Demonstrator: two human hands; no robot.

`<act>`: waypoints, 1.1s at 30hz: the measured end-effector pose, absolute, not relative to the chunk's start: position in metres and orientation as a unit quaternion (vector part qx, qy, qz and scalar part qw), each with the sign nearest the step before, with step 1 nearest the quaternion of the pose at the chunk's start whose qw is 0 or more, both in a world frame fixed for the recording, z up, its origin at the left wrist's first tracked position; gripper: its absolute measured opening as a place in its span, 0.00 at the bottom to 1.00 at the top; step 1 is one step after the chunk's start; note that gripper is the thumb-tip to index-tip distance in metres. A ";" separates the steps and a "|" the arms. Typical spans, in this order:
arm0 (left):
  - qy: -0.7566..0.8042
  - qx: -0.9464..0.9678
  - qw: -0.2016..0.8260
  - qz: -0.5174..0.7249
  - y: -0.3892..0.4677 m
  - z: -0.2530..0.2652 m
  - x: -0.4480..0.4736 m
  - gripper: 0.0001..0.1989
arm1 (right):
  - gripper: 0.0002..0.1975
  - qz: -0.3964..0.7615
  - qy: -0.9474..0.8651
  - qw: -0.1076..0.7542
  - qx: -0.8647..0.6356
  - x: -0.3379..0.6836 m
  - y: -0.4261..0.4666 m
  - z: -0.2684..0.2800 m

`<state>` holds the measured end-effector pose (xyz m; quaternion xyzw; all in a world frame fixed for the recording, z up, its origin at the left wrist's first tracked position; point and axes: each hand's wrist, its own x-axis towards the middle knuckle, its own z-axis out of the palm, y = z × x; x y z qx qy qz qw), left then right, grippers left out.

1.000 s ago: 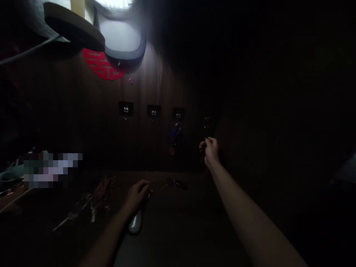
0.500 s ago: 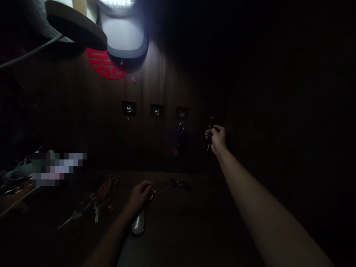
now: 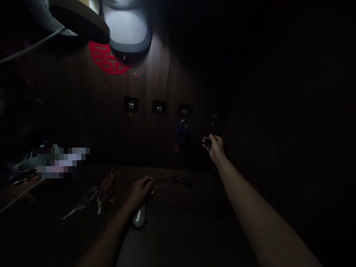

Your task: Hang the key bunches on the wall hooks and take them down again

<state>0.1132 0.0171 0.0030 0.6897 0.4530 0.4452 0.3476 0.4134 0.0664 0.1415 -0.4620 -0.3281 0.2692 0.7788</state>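
Observation:
My right hand [image 3: 216, 147] is raised at the dark wall, just below a small hook [image 3: 214, 117]. Its fingers are curled round a small dark bunch of keys [image 3: 208, 141], mostly hidden in the dim light. My left hand [image 3: 142, 189] rests low on the dark surface, fingers loosely bent and nothing visible in them. Beside and partly under it lies a smooth grey shoehorn-like object [image 3: 139, 217]. A key with a dark fob [image 3: 179, 181] lies to the right of that hand. To its left is a bunch of keys [image 3: 83, 200] with a brown strap [image 3: 107, 183].
Three more hooks on dark plates [image 3: 131, 105] line the wall; keys with a bluish tag [image 3: 182, 131] hang from the third. Above are a red paper cutout [image 3: 108, 61], a lit lamp-like device [image 3: 126, 29] and a round disc [image 3: 80, 22] with a cable. Blurred clutter [image 3: 27, 163] sits left.
My right hand has come down slightly, away from the hook, fingers still curled. My left hand stays beside the grey object. The whole view has shifted a little.

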 end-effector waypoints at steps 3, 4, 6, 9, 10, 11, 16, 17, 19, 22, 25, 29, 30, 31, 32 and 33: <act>0.451 0.689 0.344 0.451 0.016 0.003 0.113 0.13 | 0.09 0.282 -0.327 0.772 -0.466 0.410 0.060 0.127; 0.451 0.688 0.344 0.452 0.016 0.003 0.113 0.13 | 0.09 0.287 -0.326 0.770 -0.466 0.409 0.058 0.122; 0.451 0.688 0.343 0.452 0.016 0.002 0.113 0.13 | 0.09 0.301 -0.325 0.767 -0.464 0.405 0.053 0.109; 0.445 0.693 0.344 0.451 0.017 -0.002 0.113 0.12 | 0.09 0.325 -0.327 0.760 -0.458 0.398 0.046 0.089; 0.442 0.695 0.343 0.451 0.018 -0.003 0.113 0.12 | 0.10 0.333 -0.328 0.758 -0.456 0.396 0.043 0.082; 0.440 0.698 0.341 0.451 0.018 -0.004 0.113 0.12 | 0.10 0.339 -0.330 0.755 -0.453 0.393 0.040 0.075; 0.442 0.697 0.337 0.453 0.017 -0.003 0.112 0.12 | 0.15 0.348 -0.347 0.741 -0.456 0.378 0.023 0.045; 0.441 0.698 0.338 0.453 0.017 -0.002 0.112 0.12 | 0.16 0.345 -0.350 0.738 -0.462 0.375 0.020 0.040; 0.438 0.698 0.339 0.453 0.015 -0.001 0.112 0.12 | 0.17 0.333 -0.359 0.731 -0.475 0.369 0.015 0.028; 0.431 0.699 0.340 0.459 0.015 -0.001 0.112 0.12 | 0.17 0.307 -0.382 0.714 -0.500 0.360 0.012 0.013; 0.431 0.695 0.343 0.462 0.015 -0.003 0.112 0.12 | 0.16 0.263 -0.441 0.688 -0.512 0.352 0.011 0.004; 0.433 0.672 0.367 0.475 0.016 -0.003 0.112 0.12 | 0.10 0.176 -0.548 0.616 -0.538 0.345 0.010 -0.003; 0.435 0.663 0.374 0.481 0.016 -0.002 0.112 0.13 | 0.10 0.154 -0.573 0.590 -0.548 0.344 0.009 -0.005; 0.438 0.653 0.380 0.488 0.016 -0.001 0.112 0.13 | 0.10 0.134 -0.595 0.565 -0.556 0.343 0.008 -0.007; 0.440 0.643 0.385 0.495 0.016 -0.001 0.111 0.13 | 0.10 0.114 -0.615 0.540 -0.563 0.342 0.007 -0.009; 0.442 0.632 0.390 0.502 0.016 0.000 0.111 0.13 | 0.11 0.097 -0.631 0.519 -0.568 0.342 0.006 -0.010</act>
